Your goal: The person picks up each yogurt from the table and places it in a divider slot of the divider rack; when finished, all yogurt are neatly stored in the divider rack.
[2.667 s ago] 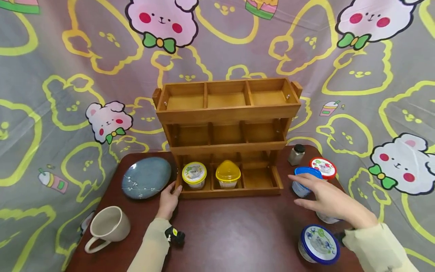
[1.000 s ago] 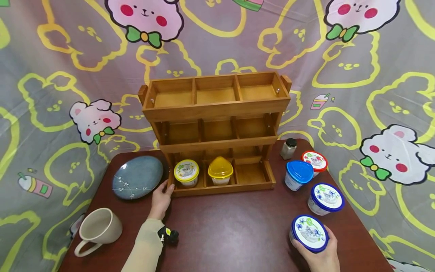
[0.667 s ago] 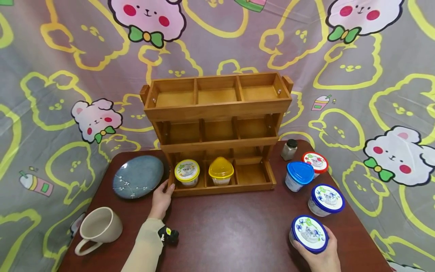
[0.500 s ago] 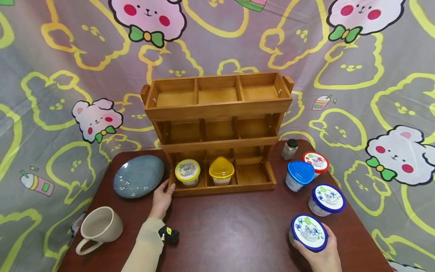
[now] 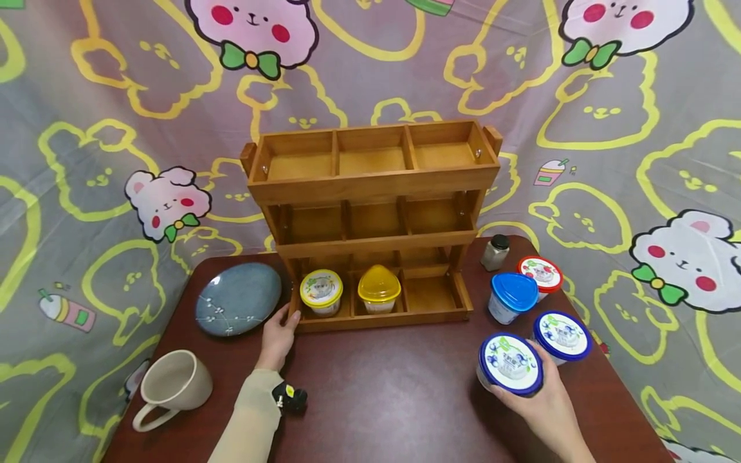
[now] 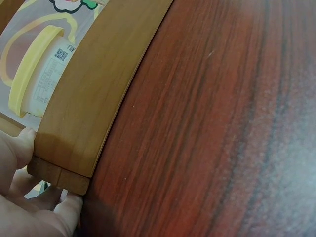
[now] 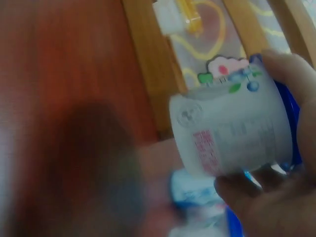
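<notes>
Right hand — gripping a blueberry tub, held above the worktop at the right. Left hand — pinching the near left corner of the rack. Rack, three tiers; in the bottom one, yellow tub in the left compartment, domed tub in the middle. Right of the rack: second blueberry tub, just beside the held one; blue tub, red tub, jar. Left: plate; mug in front.

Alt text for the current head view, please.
The right hand holds a blue-lidded tub over a table; the left hand grips a wooden rack at its lower left corner. Two yellow-lidded tubs sit in its bottom tier; three more tubs stand at right, plate and mug at left.
</notes>
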